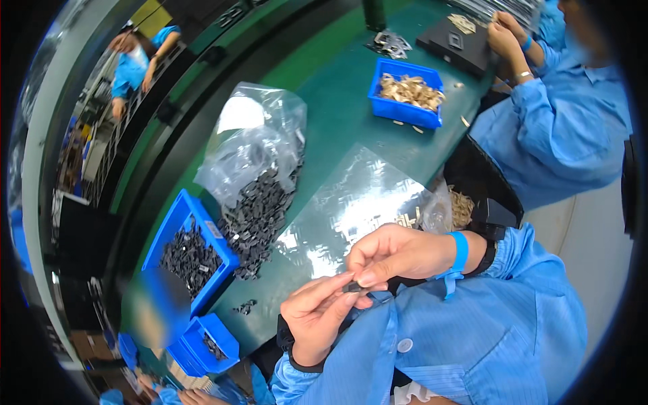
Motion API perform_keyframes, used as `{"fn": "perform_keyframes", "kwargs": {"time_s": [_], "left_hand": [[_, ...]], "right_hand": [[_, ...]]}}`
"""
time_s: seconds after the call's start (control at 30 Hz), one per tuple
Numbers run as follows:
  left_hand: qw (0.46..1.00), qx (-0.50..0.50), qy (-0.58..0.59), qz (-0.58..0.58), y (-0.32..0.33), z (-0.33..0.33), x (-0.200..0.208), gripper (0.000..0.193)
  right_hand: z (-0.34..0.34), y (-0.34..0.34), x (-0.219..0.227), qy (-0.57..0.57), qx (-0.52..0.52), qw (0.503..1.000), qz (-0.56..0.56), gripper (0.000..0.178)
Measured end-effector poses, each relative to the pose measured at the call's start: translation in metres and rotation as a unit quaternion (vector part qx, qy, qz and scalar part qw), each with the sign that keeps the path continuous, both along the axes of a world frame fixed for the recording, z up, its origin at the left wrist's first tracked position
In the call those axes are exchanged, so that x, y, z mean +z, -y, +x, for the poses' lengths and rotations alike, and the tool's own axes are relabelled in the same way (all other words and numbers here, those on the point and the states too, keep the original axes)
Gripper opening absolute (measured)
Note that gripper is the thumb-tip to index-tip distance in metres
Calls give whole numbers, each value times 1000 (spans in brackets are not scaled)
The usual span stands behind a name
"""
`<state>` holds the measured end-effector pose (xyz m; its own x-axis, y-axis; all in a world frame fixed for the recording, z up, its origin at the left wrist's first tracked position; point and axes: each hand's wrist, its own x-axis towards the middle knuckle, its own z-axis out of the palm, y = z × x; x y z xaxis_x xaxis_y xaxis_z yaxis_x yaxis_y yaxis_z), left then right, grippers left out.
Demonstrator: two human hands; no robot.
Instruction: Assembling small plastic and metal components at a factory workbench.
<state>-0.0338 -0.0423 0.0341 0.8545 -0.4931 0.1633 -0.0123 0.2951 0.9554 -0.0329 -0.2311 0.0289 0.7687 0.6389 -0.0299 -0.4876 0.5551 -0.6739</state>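
Observation:
My left hand (314,314) pinches a small dark part (352,287) between thumb and fingertips, just above my lap at the table's near edge. Thumb and index finger of my right hand (401,253) close on the same part from the other side. Its exact shape is mostly hidden by my fingers. Beyond my hands lies a clear plastic sheet (368,172) with rows of small shiny pieces. To the left is a heap of small black plastic parts (255,219), spilling from a clear plastic bag (253,152).
A blue bin (226,260) of black parts and a smaller blue bin (226,351) stand at the left. Farther off is a blue tray (405,116) of beige strips. A co-worker (547,128) sits at the right, by a black box (455,47). Another person (131,71) is far left.

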Motion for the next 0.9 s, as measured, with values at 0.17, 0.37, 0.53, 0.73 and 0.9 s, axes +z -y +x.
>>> {"fn": "perform_keyframes", "kwargs": {"time_s": [0.17, 0.37, 0.53, 0.73, 0.9], "left_hand": [[998, -19, -38, 43, 15, -5, 8, 34], [988, -19, 39, 148, 16, 3, 12, 35], [994, 48, -7, 101, 16, 13, -5, 28], [901, 29, -404, -156, 14, 16, -16, 21], [796, -120, -549, -225, 4, 14, -27, 18]], "right_hand": [[-15, 4, -8, -6, -18, 1000, -12, 15], [-8, -2, -3, -11, -38, 997, -60, 14], [4, -3, -9, 10, -79, 995, -55, 20], [9, -13, -29, 79, -195, 970, -118, 24], [27, -3, -44, 515, -340, 746, -251, 32]]}}
